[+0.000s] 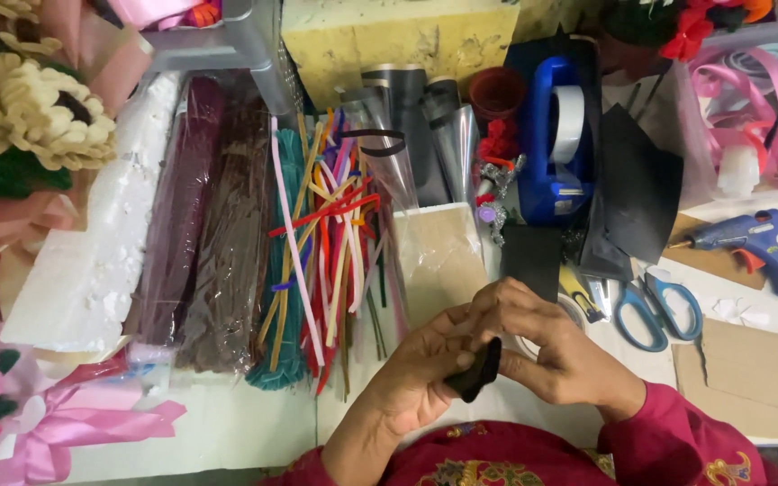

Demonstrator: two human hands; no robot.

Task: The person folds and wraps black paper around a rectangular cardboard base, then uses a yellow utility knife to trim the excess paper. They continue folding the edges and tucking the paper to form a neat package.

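Two hands meet low in the frame, just above your red embroidered sleeves [668, 441]. Your left hand [416, 369] curls around a small black piece [476, 371], thumb and fingers pinching it, while your right hand [547, 346] closes over it from the other side, fingertips pressed to its upper end. The black piece sits between both palms, held clear of the white table [227, 423].

Just beyond your hands lies a heap of coloured pipe cleaners [326, 243], with darker bundles in clear wrap [209, 234] to its left and a slab of white foam [101, 252] further left. A flat beige card [438, 256] rests near your left hand. Blue-handled scissors [659, 306] lie to the right of your right hand, with a blue glue gun [758, 247] beyond them and brown cardboard [754, 373] below. A blue tape dispenser [556, 135] stands at the top, beside a black sheet [637, 189]. A cream yarn flower [33, 108] and pink ribbon [65, 423] edge the left side.
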